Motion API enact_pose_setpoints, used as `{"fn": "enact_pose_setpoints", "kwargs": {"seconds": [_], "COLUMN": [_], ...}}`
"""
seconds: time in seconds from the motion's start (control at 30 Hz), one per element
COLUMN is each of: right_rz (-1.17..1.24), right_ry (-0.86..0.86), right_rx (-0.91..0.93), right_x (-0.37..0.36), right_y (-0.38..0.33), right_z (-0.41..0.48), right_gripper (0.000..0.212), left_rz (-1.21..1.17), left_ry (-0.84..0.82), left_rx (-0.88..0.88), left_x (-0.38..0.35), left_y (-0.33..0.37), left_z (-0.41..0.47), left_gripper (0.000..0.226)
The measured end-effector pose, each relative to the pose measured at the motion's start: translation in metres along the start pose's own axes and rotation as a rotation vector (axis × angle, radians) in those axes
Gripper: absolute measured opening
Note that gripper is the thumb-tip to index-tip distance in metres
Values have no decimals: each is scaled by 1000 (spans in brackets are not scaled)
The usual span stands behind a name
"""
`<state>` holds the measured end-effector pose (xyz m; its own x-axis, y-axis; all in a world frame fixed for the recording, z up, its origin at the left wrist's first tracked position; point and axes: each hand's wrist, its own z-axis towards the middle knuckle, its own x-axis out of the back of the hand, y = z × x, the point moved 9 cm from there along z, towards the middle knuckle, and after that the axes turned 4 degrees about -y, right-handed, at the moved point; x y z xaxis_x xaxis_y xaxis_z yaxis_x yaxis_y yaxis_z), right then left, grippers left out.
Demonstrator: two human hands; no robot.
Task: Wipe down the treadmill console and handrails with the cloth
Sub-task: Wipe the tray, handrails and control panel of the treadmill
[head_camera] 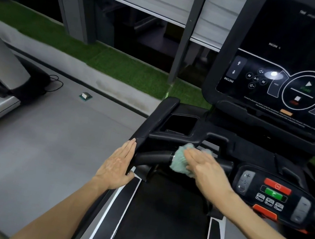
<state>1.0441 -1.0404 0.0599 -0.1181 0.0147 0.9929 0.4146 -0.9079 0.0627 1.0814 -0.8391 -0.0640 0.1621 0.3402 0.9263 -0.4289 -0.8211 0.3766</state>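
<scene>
Crosswise, the black front grip bar [155,157] runs left to right, and the fluffy pale-green cloth [179,159] is bunched over it under the right hand [205,166], whose fingers [194,155] lie straight and together, pressing it down. Smooth round bar continues left of the cloth toward the left hand [117,163], which lies flat with its fingers together against the matte, angular left handrail [158,117]. The glossy console [239,86] stands far right, probably not yet wiped

My cloth [180,158] is pale teal. Handrail [154,156] plain black. I see a red button [277,186], green button [273,194], green turf [119,66].
</scene>
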Motion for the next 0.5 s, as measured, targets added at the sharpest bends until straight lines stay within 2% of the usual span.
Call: {"fn": "enact_pose_setpoints", "kwargs": {"seconds": [0.1,0.17,0.23,0.3,0.37,0.5], "right_rz": [-29,-56,-54,-4,-56,-71], "right_ry": [-58,-68,-57,-65,-123,-129], "right_rx": [-138,-144,-47,144,281,178], "right_x": [15,11,0,-16,-33,-29], "right_y": [40,43,21,-21,-58,-42], "right_z": [-28,-29,-14,7,20,17], "right_gripper": [62,56,50,42,43,63], "left_rz": [13,26,25,27,20,25], "left_ry": [-1,0,0,-3,-20,-30], "left_rx": [7,7,3,-1,-6,-1], "left_x": [-1,-1,-1,0,-2,-4], "left_y": [-1,0,1,2,1,-3], "left_z": [0,1,1,1,1,0], "left_gripper": [94,95,95,96,96,98]}}
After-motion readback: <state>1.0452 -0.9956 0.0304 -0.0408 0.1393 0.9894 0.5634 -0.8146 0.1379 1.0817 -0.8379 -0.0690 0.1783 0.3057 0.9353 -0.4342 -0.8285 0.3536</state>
